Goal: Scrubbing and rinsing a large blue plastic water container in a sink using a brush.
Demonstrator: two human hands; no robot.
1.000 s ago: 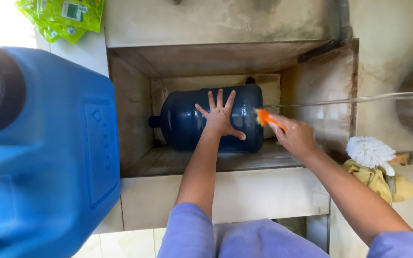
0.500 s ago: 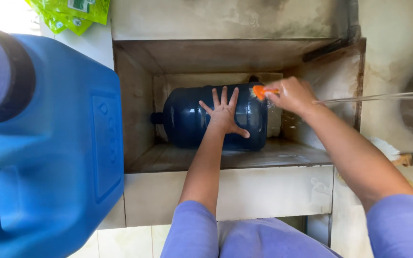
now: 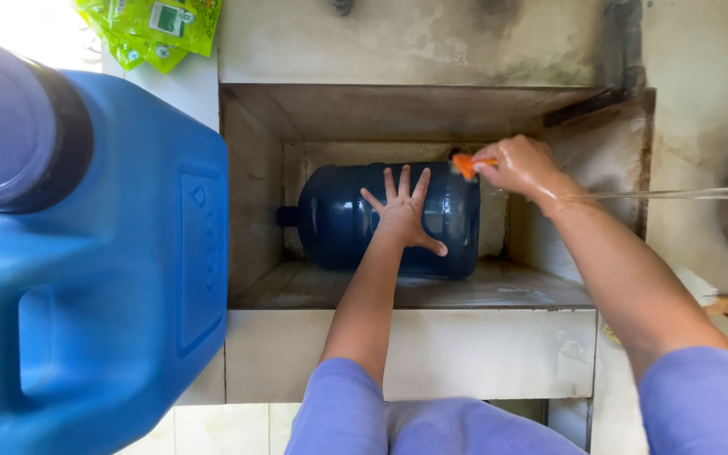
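Right hand [image 3: 522, 166] grip hides most of orange scrubber [image 3: 463, 164].

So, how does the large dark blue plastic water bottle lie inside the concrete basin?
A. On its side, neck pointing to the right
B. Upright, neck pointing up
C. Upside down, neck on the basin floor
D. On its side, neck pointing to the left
D: the large dark blue plastic water bottle lies on its side, its narrow neck toward the left wall of the concrete basin, under the spread left hand.

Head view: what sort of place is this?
Probably a household wash area: a deep tiled basin holds a dark blue water-cooler bottle on its side, a blue plastic jerrycan stands alongside, and the walls are stained.
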